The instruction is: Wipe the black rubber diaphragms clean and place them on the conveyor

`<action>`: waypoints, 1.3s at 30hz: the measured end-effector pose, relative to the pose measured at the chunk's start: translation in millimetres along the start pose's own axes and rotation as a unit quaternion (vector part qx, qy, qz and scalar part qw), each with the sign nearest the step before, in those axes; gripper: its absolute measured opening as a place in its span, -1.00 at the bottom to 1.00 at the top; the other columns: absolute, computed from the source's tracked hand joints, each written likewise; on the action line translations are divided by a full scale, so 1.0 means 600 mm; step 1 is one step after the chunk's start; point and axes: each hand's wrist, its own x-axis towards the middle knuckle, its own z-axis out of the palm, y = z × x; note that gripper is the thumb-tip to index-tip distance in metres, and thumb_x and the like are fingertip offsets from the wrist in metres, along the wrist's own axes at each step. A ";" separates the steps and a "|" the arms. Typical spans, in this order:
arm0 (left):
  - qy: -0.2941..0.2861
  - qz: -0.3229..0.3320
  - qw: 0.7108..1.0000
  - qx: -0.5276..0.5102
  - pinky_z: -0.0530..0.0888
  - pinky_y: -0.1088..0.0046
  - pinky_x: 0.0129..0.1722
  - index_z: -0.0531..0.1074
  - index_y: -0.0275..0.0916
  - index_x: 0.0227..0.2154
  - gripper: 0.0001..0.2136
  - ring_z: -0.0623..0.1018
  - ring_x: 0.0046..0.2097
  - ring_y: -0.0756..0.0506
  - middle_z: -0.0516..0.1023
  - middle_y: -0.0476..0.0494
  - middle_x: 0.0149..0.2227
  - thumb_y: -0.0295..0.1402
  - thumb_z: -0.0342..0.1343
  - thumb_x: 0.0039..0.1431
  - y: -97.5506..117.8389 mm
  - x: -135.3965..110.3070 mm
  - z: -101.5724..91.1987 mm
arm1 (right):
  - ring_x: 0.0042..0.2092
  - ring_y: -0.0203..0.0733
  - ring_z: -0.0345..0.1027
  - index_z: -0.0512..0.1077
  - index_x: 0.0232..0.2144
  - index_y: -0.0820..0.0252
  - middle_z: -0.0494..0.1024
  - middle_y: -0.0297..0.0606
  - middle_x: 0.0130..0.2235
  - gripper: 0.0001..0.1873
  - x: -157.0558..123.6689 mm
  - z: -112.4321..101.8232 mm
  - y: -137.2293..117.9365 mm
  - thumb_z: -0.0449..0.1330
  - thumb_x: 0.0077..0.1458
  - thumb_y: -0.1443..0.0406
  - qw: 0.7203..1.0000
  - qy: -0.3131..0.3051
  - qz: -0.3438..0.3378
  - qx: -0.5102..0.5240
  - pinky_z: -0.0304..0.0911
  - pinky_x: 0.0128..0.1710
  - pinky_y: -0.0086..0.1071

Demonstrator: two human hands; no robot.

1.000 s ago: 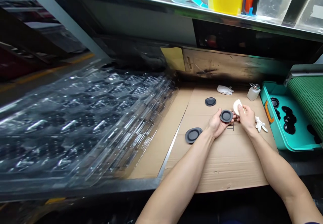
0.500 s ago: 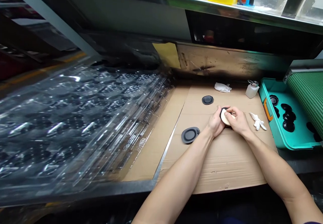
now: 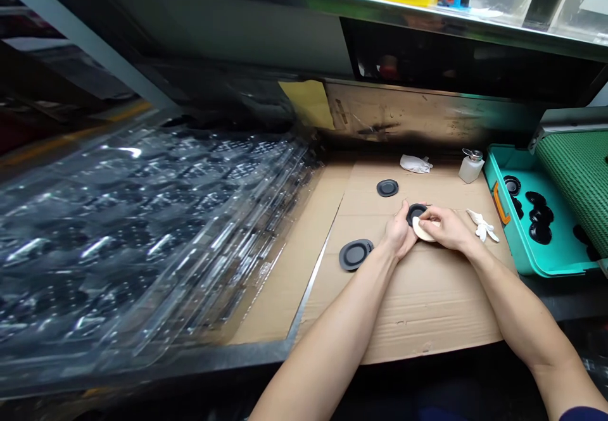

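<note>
Above the cardboard sheet [image 3: 427,307], my left hand [image 3: 399,234] is closed on a small round black part [image 3: 417,213] with a raised rim. My right hand [image 3: 449,228] pinches a cream-coloured round pad [image 3: 422,230], which overlaps the lower edge of that black part. Two similar flat black parts lie on the cardboard to the left: a larger grey-black one [image 3: 355,254] beside my left forearm and a smaller one [image 3: 387,187] farther back. The fingers of my left hand beneath the part are mostly hidden.
Stacked clear plastic trays [image 3: 156,231] fill the left side. A small pump bottle [image 3: 471,166], a crumpled white cloth [image 3: 416,164] and a white scrap [image 3: 483,225] lie around my hands. At right stand a teal bin [image 3: 527,253] with several black parts and a green conveyor belt [image 3: 577,171].
The cream pad has shifted down and off the black part's face, so more of the black part shows. My right fingers have moved with it. The view has shifted slightly.
</note>
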 end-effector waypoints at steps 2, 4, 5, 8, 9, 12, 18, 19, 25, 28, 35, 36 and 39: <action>0.003 -0.008 1.000 0.000 0.57 0.10 0.10 0.54 -0.37 -0.22 -0.58 0.67 -0.03 -0.22 0.67 -0.36 -0.16 -0.17 -0.11 0.51 0.000 -0.001 0.002 | -0.24 -0.15 0.53 0.58 -0.06 0.02 0.68 -0.32 -0.25 -0.68 -0.003 -0.004 0.000 0.11 0.32 0.10 0.996 0.042 0.052 -0.063 0.30 -0.19 -0.39; 0.012 -0.005 1.000 0.000 0.57 0.14 0.12 0.53 -0.38 -0.25 -0.59 0.67 -0.04 -0.20 0.67 -0.36 -0.19 -0.20 -0.12 0.52 -0.004 0.001 0.006 | -0.21 -0.08 0.55 0.51 0.11 -0.03 0.68 -0.27 -0.21 -0.59 -0.003 -0.004 -0.005 0.04 0.38 0.04 0.984 0.081 0.089 -0.131 0.31 -0.18 -0.34; 0.016 -0.001 1.000 -0.001 0.57 0.17 0.12 0.53 -0.38 -0.26 -0.59 0.67 -0.04 -0.19 0.67 -0.35 -0.20 -0.21 -0.11 0.52 -0.006 0.002 0.007 | -0.19 -0.05 0.56 0.47 0.18 -0.06 0.68 -0.23 -0.18 -0.56 -0.001 -0.002 -0.010 0.02 0.40 0.03 0.979 0.081 0.096 -0.160 0.31 -0.16 -0.32; 0.020 0.011 1.000 0.002 0.58 0.19 0.10 0.54 -0.38 -0.21 -0.59 0.68 -0.05 -0.19 0.69 -0.35 -0.19 -0.19 -0.11 0.53 -0.011 0.007 0.008 | -0.14 0.02 0.57 0.37 0.31 -0.13 0.68 -0.14 -0.12 -0.50 0.006 0.014 -0.030 -0.02 0.44 -0.01 0.965 0.055 0.121 -0.224 0.32 -0.08 -0.24; 0.021 0.011 1.000 0.004 0.58 0.17 0.10 0.55 -0.39 -0.18 -0.59 0.68 -0.04 -0.20 0.69 -0.36 -0.17 -0.19 -0.12 0.53 -0.012 0.007 0.007 | -0.15 0.03 0.58 0.33 0.35 -0.13 0.68 -0.11 -0.12 -0.48 0.008 0.021 -0.036 -0.06 0.46 -0.01 0.960 0.056 0.137 -0.240 0.32 -0.07 -0.20; 0.023 0.009 1.000 -0.007 0.57 0.15 0.13 0.55 -0.39 -0.07 -0.56 0.67 0.01 -0.22 0.69 -0.40 -0.12 -0.15 -0.14 0.53 -0.013 0.009 0.005 | -0.16 0.06 0.58 0.23 0.42 -0.12 0.67 -0.02 -0.14 -0.43 0.009 0.042 -0.047 -0.14 0.49 0.00 0.950 0.047 0.149 -0.271 0.33 -0.06 -0.13; 0.004 0.010 1.000 -0.015 0.52 0.15 0.20 0.54 -0.39 0.00 -0.56 0.64 0.10 -0.24 0.68 -0.40 -0.05 -0.19 -0.16 0.53 -0.015 0.009 0.003 | -0.16 0.06 0.59 0.13 0.47 -0.07 0.67 0.01 -0.16 -0.39 0.014 0.053 -0.042 -0.17 0.49 -0.01 0.942 0.059 0.171 -0.283 0.36 -0.06 -0.13; 0.000 0.006 1.000 -0.014 0.52 0.15 0.21 0.54 -0.39 0.02 -0.57 0.64 0.10 -0.24 0.68 -0.40 -0.04 -0.20 -0.15 0.53 -0.016 0.008 0.002 | -0.16 0.05 0.59 0.12 0.47 -0.05 0.67 0.02 -0.16 -0.38 0.014 0.051 -0.040 -0.17 0.49 -0.01 0.941 0.059 0.172 -0.286 0.36 -0.06 -0.14; -0.004 0.006 1.000 -0.004 0.52 0.12 0.21 0.53 -0.41 0.06 -0.62 0.66 0.07 -0.23 0.69 -0.40 -0.03 -0.25 -0.09 0.51 -0.021 0.007 -0.003 | -0.16 0.07 0.59 0.11 0.48 -0.04 0.68 0.01 -0.18 -0.36 0.009 0.045 -0.039 -0.22 0.49 -0.03 0.932 0.056 0.187 -0.307 0.37 -0.10 -0.16; -0.012 0.001 1.000 -0.006 0.51 0.15 0.22 0.53 -0.45 0.03 -0.59 0.66 0.07 -0.23 0.68 -0.44 -0.03 -0.24 -0.11 0.52 -0.020 0.006 -0.002 | -0.17 0.06 0.59 0.09 0.48 -0.11 0.68 -0.04 -0.16 -0.38 0.008 0.051 -0.042 -0.22 0.50 -0.03 0.934 0.042 0.170 -0.310 0.37 -0.11 -0.17; 0.001 -0.016 1.000 0.014 0.62 0.20 0.00 0.53 -0.45 -0.11 -0.57 0.69 0.01 -0.25 0.67 -0.49 -0.04 -0.21 -0.14 0.53 -0.005 -0.005 0.005 | -0.03 0.09 0.56 0.20 0.44 -0.06 0.67 -0.05 -0.03 -0.37 0.032 -0.003 0.012 -0.18 0.48 -0.06 0.937 0.127 0.229 -0.231 0.34 -0.02 -0.18; -0.004 -0.029 0.999 0.016 0.63 0.22 -0.05 0.53 -0.45 -0.13 -0.55 0.69 0.00 -0.26 0.66 -0.51 -0.03 -0.18 -0.16 0.53 0.000 -0.006 0.006 | 0.00 0.07 0.55 0.25 0.41 -0.05 0.66 -0.07 0.00 -0.38 0.032 -0.011 0.021 -0.17 0.48 -0.05 0.940 0.146 0.227 -0.210 0.34 -0.01 -0.20; -0.008 -0.057 0.998 -0.005 0.65 0.25 -0.19 0.50 -0.43 -0.13 -0.53 0.69 -0.02 -0.30 0.65 -0.54 -0.02 -0.15 -0.21 0.52 0.015 -0.010 0.007 | 0.04 0.03 0.53 0.36 0.32 -0.02 0.65 -0.13 0.05 -0.43 0.022 -0.019 0.038 -0.14 0.48 -0.02 0.950 0.174 0.201 -0.166 0.34 0.02 -0.24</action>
